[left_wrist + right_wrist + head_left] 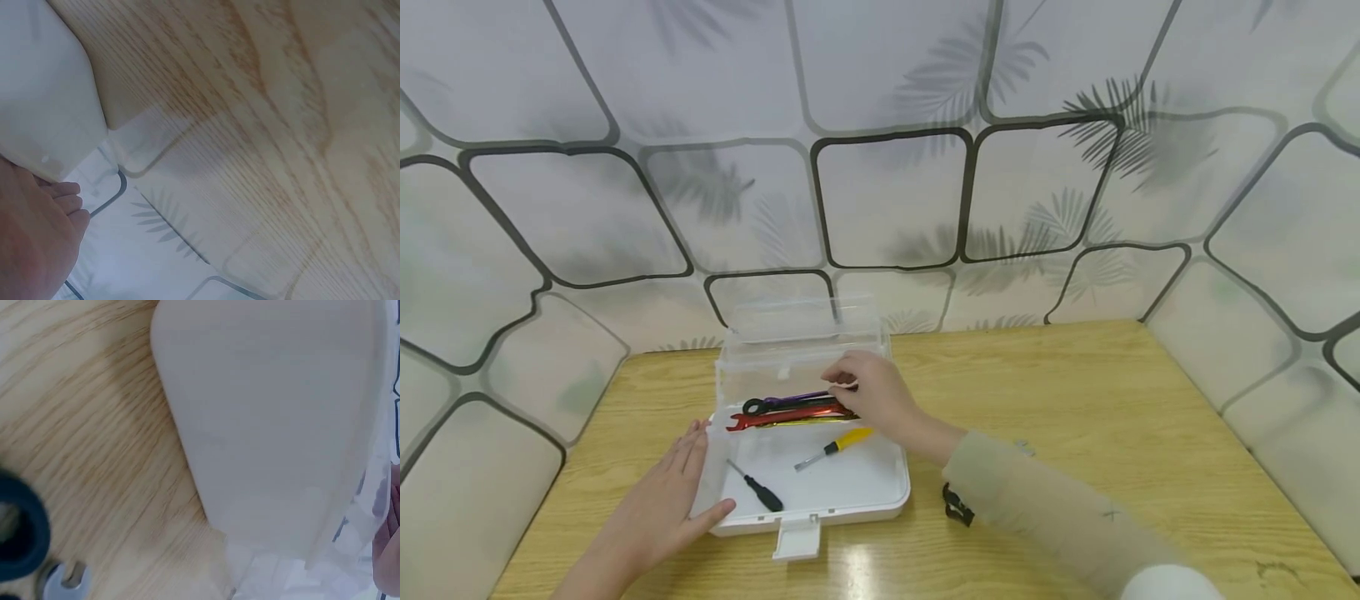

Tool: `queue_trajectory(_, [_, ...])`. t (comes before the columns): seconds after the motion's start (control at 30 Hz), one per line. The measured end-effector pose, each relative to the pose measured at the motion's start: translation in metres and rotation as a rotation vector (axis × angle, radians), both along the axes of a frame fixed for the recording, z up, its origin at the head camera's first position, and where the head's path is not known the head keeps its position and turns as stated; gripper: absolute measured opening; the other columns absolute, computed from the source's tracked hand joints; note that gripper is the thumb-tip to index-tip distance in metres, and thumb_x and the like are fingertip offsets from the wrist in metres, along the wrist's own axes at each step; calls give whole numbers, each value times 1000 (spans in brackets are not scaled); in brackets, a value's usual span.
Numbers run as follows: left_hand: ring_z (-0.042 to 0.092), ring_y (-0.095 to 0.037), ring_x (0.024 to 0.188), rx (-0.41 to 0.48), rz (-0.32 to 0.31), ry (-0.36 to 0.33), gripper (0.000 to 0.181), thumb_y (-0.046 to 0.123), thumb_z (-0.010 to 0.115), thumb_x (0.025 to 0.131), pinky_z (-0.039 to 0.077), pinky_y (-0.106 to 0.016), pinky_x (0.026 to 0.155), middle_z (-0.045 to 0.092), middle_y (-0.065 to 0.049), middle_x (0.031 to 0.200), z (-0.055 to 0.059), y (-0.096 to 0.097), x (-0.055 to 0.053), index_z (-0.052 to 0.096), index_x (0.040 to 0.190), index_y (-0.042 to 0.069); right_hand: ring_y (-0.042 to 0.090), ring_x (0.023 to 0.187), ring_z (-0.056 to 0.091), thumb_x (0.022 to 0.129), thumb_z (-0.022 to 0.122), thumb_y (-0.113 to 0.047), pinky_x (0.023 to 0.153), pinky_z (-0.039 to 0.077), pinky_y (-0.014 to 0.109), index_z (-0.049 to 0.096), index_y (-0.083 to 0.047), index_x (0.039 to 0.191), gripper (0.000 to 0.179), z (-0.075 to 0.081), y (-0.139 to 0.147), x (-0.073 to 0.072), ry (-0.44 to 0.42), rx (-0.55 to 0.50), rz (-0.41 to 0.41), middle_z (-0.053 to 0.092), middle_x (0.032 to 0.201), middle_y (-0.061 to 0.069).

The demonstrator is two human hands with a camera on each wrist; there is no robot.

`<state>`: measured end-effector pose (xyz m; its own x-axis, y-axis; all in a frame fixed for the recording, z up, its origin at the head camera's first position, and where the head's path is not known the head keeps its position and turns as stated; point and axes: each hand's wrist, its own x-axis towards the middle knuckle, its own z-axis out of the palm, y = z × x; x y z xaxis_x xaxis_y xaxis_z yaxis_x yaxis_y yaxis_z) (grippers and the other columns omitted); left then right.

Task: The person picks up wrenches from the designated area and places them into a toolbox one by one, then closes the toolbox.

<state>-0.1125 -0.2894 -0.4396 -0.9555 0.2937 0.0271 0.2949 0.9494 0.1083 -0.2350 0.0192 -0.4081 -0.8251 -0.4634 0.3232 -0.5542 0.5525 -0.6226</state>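
An open white toolbox (880, 492) with a clear lid (805, 321) tilted back stands on the table. My left hand (662, 492) lies along its left side, fingers straight and thumb on the front corner. In the left wrist view my left hand (37, 231) touches the box wall. Over the box's back right, my right hand (876, 396) has curled fingers and pinches the end of a purple wrench (790, 398), partly hidden. Beside it lie a black wrench (756, 407), a red wrench (748, 421) and a yellowish tool (805, 422).
A yellow-handled screwdriver (850, 438) and a black-handled screwdriver (766, 496) lie in the box's front. On the table to the right are a black object (957, 506) and a small grey wrench (1024, 448), partly behind my right sleeve. A patterned wall (887, 200) rises behind.
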Motion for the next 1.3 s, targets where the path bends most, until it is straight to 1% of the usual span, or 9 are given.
queue_trajectory(0.2, [36,-52,154,1,-6,18,107,64,66,96,40,-65,123,31,-34,169,0,-1,0,34,156,-18,20,96,74,94,78,-3,87,64,30,80,-5,111,17,1,22,0,-13,-64,-28,78,107,6])
queue_trajectory(0.37, [36,-51,154,5,-8,22,107,64,66,96,40,-65,122,31,-33,169,0,-1,0,34,156,-18,19,96,74,93,79,-3,87,64,32,80,-7,109,16,1,39,2,-7,-72,-63,79,108,5])
queue_trajectory(0.57, [36,-50,155,2,-8,23,107,65,66,96,40,-65,122,30,-32,169,-1,-2,-1,33,157,-17,20,94,74,93,80,-4,87,65,41,81,-7,105,13,0,59,6,-9,-75,-91,79,104,4])
queue_trajectory(0.7, [36,-50,155,5,-9,25,107,64,66,96,41,-65,122,30,-32,170,-1,-3,-1,33,157,-17,19,91,74,92,81,-4,85,65,39,81,-8,102,12,-4,71,9,4,-72,-110,78,99,3])
queue_trajectory(0.8, [36,-50,155,6,-6,21,107,65,66,96,41,-65,122,29,-32,170,-2,-3,-1,33,157,-17,18,88,73,91,82,-4,84,66,40,81,-8,101,10,-7,80,10,16,-79,-112,77,96,3])
queue_trajectory(0.97, [36,-51,154,0,-5,17,108,66,65,96,40,-65,123,30,-33,169,-1,-2,-1,32,157,-17,18,86,74,89,82,-3,82,66,45,81,-7,100,12,-11,95,15,31,-80,-105,78,95,3])
queue_trajectory(1.03, [36,-51,154,1,-3,11,109,66,65,96,39,-64,123,29,-33,169,-1,-1,-1,32,157,-17,17,85,74,89,83,-2,82,66,45,81,-7,100,13,-12,102,16,42,-77,-103,79,96,3])
queue_trajectory(1.17, [35,-51,155,4,-2,7,109,66,65,96,39,-65,123,29,-33,170,-1,-1,-1,31,157,-17,16,83,74,87,83,-1,80,66,41,81,-7,99,13,-16,114,21,58,-81,-100,79,95,3])
queue_trajectory(1.3, [35,-51,155,8,-7,18,108,65,66,96,41,-65,122,29,-33,169,-2,-2,0,32,157,-17,15,82,73,86,84,0,78,66,32,81,-6,97,13,-21,126,24,55,-74,-108,78,93,3])
